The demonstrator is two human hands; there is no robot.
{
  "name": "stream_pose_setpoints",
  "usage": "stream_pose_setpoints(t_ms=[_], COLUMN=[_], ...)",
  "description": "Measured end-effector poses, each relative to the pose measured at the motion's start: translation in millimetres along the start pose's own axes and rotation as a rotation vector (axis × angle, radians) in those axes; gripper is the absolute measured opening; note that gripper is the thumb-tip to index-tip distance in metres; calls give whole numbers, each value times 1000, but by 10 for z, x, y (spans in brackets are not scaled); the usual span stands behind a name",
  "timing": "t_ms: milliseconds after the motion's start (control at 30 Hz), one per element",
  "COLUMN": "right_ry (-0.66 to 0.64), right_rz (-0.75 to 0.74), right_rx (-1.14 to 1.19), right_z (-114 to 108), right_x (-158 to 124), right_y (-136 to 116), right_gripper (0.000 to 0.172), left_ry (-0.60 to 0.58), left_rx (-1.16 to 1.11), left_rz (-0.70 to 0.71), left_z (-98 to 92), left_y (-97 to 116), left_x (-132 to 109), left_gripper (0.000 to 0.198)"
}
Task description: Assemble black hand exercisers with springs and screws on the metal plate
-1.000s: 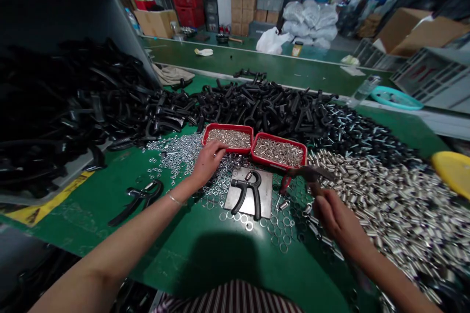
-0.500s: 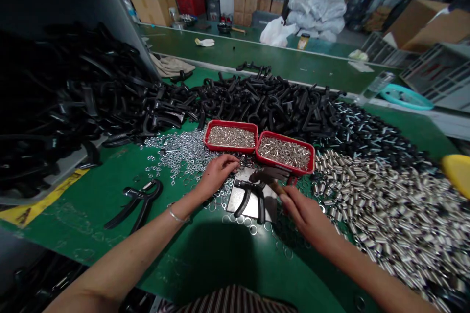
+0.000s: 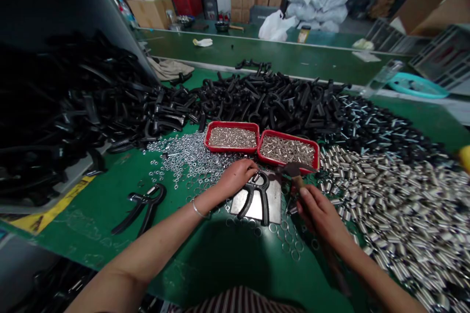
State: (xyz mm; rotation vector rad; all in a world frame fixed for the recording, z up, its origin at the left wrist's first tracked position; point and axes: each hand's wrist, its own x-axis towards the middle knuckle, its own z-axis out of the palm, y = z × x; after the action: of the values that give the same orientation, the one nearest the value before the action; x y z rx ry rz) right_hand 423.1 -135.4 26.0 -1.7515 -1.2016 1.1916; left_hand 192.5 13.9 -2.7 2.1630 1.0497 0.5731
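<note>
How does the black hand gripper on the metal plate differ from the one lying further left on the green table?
The plate gripper rests on a grey metal plate; the table gripper lies on the green table. The left hand touches the plate gripper; the table gripper lies untouched. The plate gripper's handles point toward the person; the table gripper's slant down-left. Both are black, with two handles.

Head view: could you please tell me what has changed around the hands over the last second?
The left hand moved from the edge of the left red tray to the top of the black hand gripper on the metal plate. The right hand, holding the hammer throughout, swung it in over the gripper, then back slightly. Tray and plate stayed put.
</note>
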Motion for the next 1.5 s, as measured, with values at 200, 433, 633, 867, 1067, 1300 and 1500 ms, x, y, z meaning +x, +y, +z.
stream_pose_setpoints(t_ms=[200,433,633,867,1067,1300,1500], right_ry=[-9,-2,-2,-67,-30,-188,-127], right_rz=[51,57,30,-94,-373,-397,-374], right_rx=[220,384,280,-122,-385,-810,-816], right_z=[35,129,112,-88,-168,51,23], right_x=[-95,-20,-55,12,84,423,480], right_y=[85,180,183,-4,-499,-536,-485], right_gripper=[38,34,33,34,35,34,36], left_ry=[-47,-53,-73,-62,44,-46,-59], left_rx=[48,228,626,659,438,471,478], left_rz=[-3,39,286,311,126,4,-13], left_z=[22,55,120,162,40,52,46], left_y=[64,92,171,149,223,294,331], left_x=[63,70,43,-35,-439,-501,-463], left_gripper=[12,13,22,21,35,25,24])
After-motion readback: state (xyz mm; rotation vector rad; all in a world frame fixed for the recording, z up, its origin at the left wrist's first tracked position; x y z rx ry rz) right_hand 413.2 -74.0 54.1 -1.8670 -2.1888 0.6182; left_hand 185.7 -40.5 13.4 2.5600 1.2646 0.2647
